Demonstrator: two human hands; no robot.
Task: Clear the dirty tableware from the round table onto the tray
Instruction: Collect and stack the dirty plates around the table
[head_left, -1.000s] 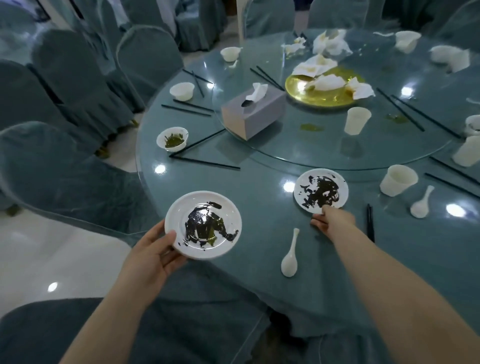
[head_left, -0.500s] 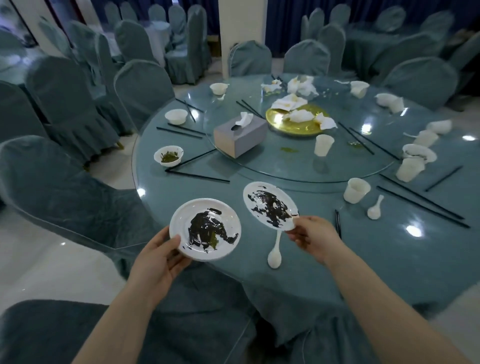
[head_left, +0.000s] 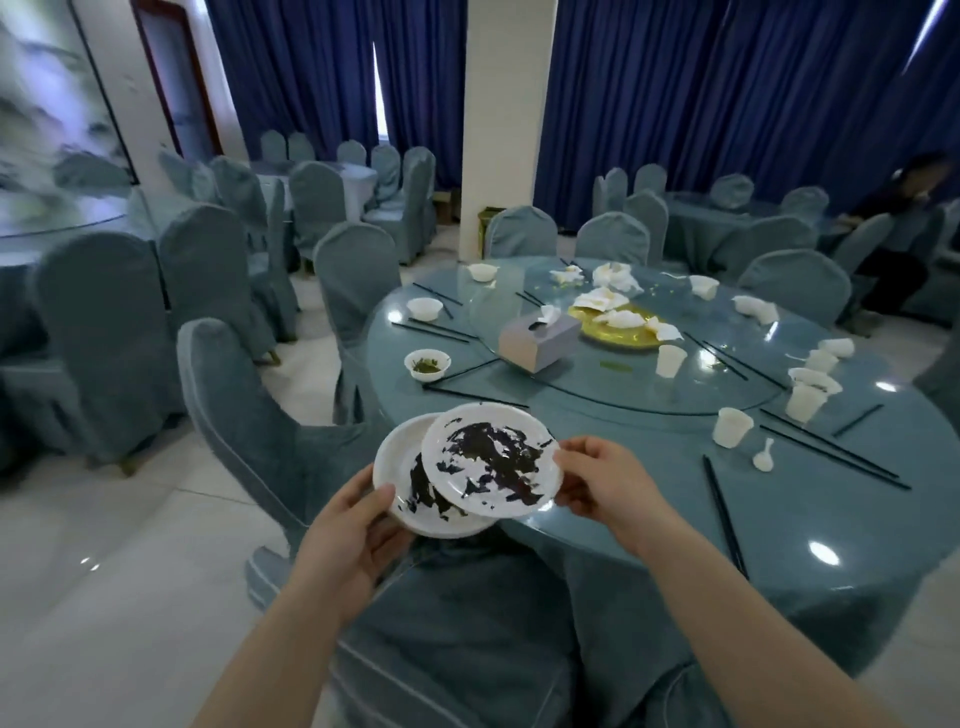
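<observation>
Two white plates smeared with dark sauce are held above the near left edge of the round table (head_left: 649, 519). My left hand (head_left: 358, 525) grips the lower plate (head_left: 402, 467) by its near left rim. My right hand (head_left: 597, 480) pinches the right rim of the upper plate (head_left: 491, 460), which overlaps the lower one. Left on the table are white cups (head_left: 731, 427), a white spoon (head_left: 763, 457), small bowls (head_left: 427, 364), black chopsticks (head_left: 722, 514) and a gold platter (head_left: 623, 335) with crumpled napkins. No tray is in view.
A grey tissue box (head_left: 537, 340) stands on the glass turntable (head_left: 675, 384). Covered chairs (head_left: 260, 415) crowd the table's left and near side. A white pillar (head_left: 506, 119) rises behind. A person (head_left: 904, 228) sits at the far right.
My right hand lifted the second plate off the table and carried it left over the plate in my left hand. My view rose, and the near spoon dropped out of sight.
</observation>
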